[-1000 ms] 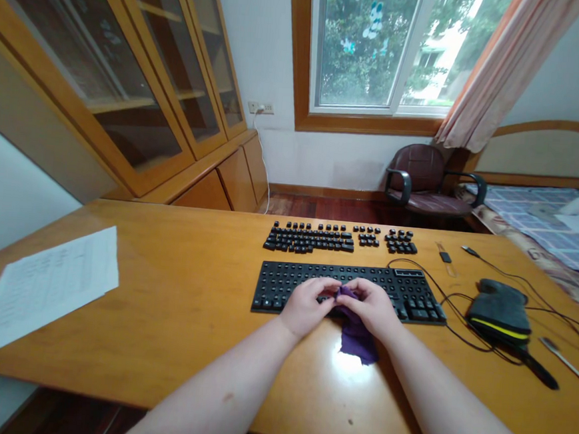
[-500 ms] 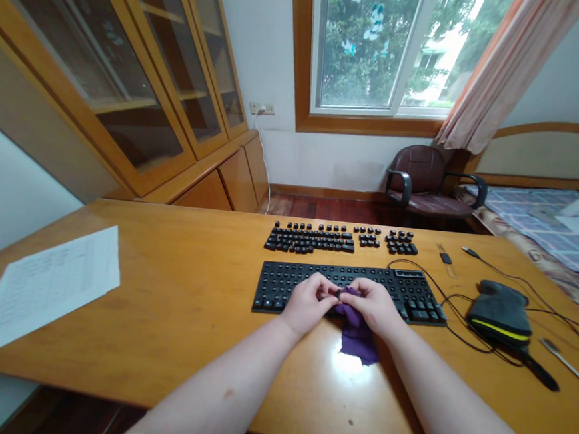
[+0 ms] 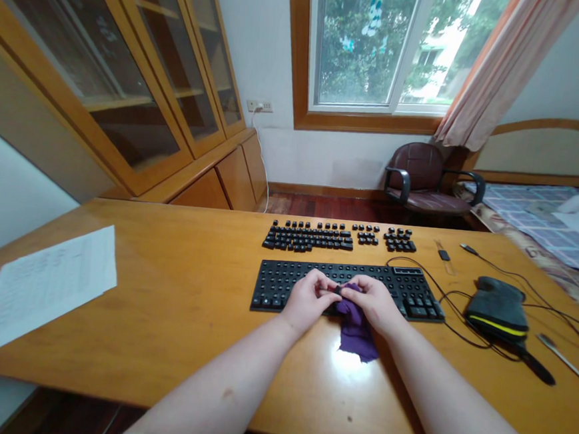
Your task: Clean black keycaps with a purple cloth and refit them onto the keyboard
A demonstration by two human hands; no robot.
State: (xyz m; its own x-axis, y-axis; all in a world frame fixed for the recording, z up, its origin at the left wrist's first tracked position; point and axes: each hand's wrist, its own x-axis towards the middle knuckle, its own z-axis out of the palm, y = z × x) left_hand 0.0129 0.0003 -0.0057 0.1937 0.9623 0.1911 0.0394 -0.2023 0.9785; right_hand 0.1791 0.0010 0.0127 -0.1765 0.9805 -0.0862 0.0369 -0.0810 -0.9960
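Between the fingertips of my left hand (image 3: 309,299) is a small black keycap (image 3: 337,290), pinched above the keyboard. My right hand (image 3: 371,302) grips a purple cloth (image 3: 358,333) and presses it at the keycap; the cloth's lower end hangs down toward the desk. Beneath both hands lies a black keyboard (image 3: 277,286) with most of its keycaps off, though several remain at its bottom left and on the number pad. Rows of loose black keycaps (image 3: 308,237) are laid out behind it.
Right of the keyboard lie its cable (image 3: 454,323), a grey brush with a yellow stripe (image 3: 497,310), a thin white-handled brush (image 3: 566,359) and a keycap puller (image 3: 443,254). Printed sheets (image 3: 53,285) rest on the desk's left. A chair (image 3: 420,177) stands beyond the far edge.
Both hands stay in nearly the same place, with the fingers shifting slightly around the keycap and cloth. The whole view has moved a little.
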